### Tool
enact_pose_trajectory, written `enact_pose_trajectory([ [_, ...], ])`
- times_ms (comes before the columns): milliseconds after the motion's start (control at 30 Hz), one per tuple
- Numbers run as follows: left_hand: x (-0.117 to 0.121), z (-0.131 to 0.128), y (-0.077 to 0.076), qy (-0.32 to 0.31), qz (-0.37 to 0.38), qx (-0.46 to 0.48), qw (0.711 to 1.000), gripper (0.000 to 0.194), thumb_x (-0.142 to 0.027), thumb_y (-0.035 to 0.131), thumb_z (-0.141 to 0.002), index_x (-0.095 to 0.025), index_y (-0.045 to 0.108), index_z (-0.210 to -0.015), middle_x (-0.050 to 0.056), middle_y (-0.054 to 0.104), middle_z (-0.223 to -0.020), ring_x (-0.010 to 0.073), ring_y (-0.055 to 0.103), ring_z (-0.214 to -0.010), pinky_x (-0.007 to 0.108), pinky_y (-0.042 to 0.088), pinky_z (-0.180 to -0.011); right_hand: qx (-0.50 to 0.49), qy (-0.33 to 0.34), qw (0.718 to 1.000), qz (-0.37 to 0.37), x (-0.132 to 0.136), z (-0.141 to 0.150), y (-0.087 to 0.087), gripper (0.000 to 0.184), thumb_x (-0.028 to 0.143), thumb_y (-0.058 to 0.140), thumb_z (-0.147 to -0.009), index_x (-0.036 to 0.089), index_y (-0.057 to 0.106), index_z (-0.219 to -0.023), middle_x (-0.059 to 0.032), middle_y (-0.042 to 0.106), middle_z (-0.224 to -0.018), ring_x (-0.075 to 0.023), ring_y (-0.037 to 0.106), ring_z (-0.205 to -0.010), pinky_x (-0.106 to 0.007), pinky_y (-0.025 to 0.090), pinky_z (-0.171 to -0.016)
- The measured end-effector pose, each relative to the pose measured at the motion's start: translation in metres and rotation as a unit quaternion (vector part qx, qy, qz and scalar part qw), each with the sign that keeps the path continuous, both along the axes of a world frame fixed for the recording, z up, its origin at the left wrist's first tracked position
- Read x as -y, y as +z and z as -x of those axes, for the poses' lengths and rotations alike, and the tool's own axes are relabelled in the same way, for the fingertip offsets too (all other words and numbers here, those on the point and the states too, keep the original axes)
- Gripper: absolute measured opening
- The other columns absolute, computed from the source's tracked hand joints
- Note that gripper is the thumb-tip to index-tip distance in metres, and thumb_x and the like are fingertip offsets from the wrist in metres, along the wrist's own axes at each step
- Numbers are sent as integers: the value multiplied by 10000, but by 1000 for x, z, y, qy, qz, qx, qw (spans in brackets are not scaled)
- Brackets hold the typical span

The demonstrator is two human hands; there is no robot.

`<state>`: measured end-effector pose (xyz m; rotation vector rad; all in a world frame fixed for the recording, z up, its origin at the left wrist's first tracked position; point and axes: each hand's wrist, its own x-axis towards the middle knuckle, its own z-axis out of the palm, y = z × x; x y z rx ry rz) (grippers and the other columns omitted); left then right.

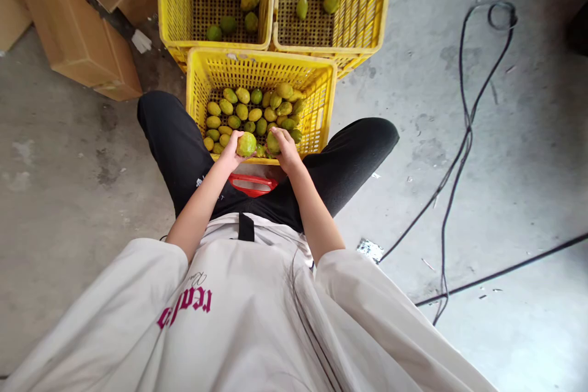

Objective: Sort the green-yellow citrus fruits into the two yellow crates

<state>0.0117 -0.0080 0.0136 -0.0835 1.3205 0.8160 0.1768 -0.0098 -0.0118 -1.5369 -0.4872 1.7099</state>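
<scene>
My left hand (234, 150) is closed around a yellow-green lemon-like citrus fruit (247, 144), held over the near edge of a yellow plastic crate (331, 104). Beside it, my right hand (286, 150) grips a greener citrus fruit (272, 144), partly covered by the fingers. Both fruits are apart from each other. Inside the crate lie many yellow and green citrus fruits (255, 114), spread over its floor and heaped toward the right side. The crate stands between my knees.
Two more yellow crates, one at back left (172, 12) and one at back right (379, 6), hold several fruits each. Cardboard boxes (78, 37) stand at the upper left. Black cable (467, 128) lies on the concrete floor at right. A red plastic piece (253, 192) shows between my legs.
</scene>
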Motion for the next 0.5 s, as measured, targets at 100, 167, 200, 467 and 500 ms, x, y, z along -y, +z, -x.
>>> enact_pose_trajectory([
  [100,2,0,2,5,-20,-1,1000,231,-368,769,-852,-195,654,-952,21,707,-817,202,752,-877,313,634,-816,2,-19,1000,12,1,3,5,503,556,877,-636,272,594,-940,49,632,-850,-168,662,-856,-256,537,-668],
  [167,3,0,4,0,-42,-4,999,200,-280,799,-827,-193,645,-919,10,697,-808,186,744,-853,308,630,-837,-3,-27,1000,11,1,4,7,524,533,897,-613,270,568,-925,47,632,-822,-178,669,-847,-262,539,-655],
  [200,3,-1,5,-5,-52,-5,999,195,-248,808,-821,-190,642,-905,6,693,-802,175,735,-832,306,627,-840,-5,-31,999,12,1,4,7,525,531,896,-615,270,560,-922,44,637,-821,-182,673,-845,-266,543,-653],
  [467,3,-1,5,18,-59,-38,997,193,-210,810,-816,-206,633,-891,-6,686,-845,153,706,-857,295,618,-838,-25,-46,999,-1,-2,5,-1,448,613,800,-730,264,551,-858,21,628,-853,-196,685,-899,-304,601,-713],
  [500,3,-1,5,19,-55,-37,998,175,-242,799,-835,-205,639,-895,-1,687,-843,157,710,-857,290,617,-826,-31,-52,998,0,-3,5,-3,437,621,781,-749,261,563,-867,13,634,-862,-198,687,-900,-315,608,-723],
])
